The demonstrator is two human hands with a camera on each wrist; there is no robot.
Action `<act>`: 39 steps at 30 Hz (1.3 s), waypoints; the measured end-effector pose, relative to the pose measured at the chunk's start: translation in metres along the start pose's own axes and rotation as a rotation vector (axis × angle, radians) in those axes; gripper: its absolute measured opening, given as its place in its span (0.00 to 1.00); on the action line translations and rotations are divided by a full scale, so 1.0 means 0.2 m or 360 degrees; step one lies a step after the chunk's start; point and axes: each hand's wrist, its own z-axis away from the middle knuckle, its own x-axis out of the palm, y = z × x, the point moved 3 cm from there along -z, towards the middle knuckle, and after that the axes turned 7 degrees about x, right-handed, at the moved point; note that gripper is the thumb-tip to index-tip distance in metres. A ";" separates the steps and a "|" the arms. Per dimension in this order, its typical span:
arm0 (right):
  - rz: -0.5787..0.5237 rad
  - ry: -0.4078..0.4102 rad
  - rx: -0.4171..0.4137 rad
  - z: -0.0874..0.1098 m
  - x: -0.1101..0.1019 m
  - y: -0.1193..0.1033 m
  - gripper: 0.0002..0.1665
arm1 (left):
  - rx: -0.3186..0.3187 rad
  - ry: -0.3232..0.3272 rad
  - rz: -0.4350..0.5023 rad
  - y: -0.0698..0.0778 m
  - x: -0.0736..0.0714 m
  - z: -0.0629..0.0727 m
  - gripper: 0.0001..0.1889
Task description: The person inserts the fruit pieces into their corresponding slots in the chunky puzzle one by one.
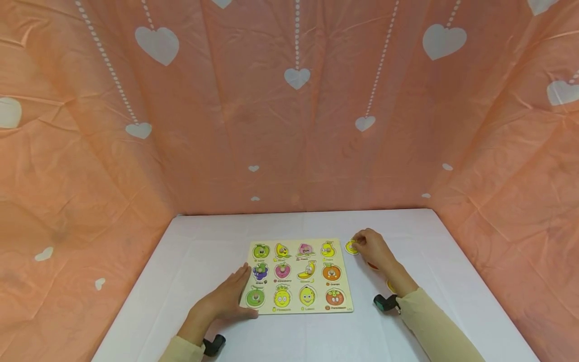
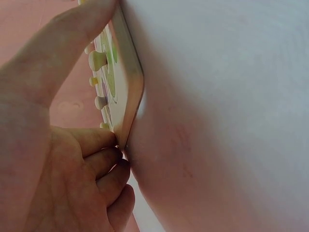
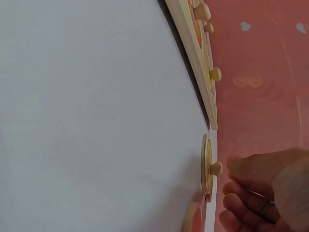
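A wooden fruit puzzle board (image 1: 294, 285) with knobbed picture pieces lies on the table. My left hand (image 1: 228, 294) rests at its lower left corner, fingers along the left edge and thumb by the near edge. In the left wrist view the fingertips (image 2: 108, 162) touch the board's side. Beyond the board's upper right corner lies a round yellow piece (image 1: 351, 247) with a knob. Over it is my right hand (image 1: 377, 250); in the right wrist view a small gap separates its thumb from the piece's knob (image 3: 216, 168).
A reddish piece (image 1: 373, 266) and a yellow piece (image 1: 390, 286) lie partly hidden under the right hand and forearm. The white table (image 1: 217, 231) meets an orange cloth (image 1: 271, 125) with hearts at the back and sides.
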 end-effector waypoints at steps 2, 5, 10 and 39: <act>0.0000 -0.0015 0.0025 0.00 0.00 0.00 0.09 | 0.0005 0.0000 -0.0001 0.00 0.00 0.00 0.67; -0.0002 -0.0032 0.0050 0.00 0.00 0.01 0.09 | 0.0004 0.0000 0.0001 0.00 0.00 0.00 0.67; -0.0008 -0.0061 0.0092 0.00 0.01 0.01 0.09 | -0.0003 -0.0008 -0.0001 -0.01 0.00 0.00 0.67; -0.0020 -0.0074 0.0074 -0.01 0.02 0.03 0.07 | -0.0018 -0.0005 0.0012 0.01 -0.01 0.00 0.67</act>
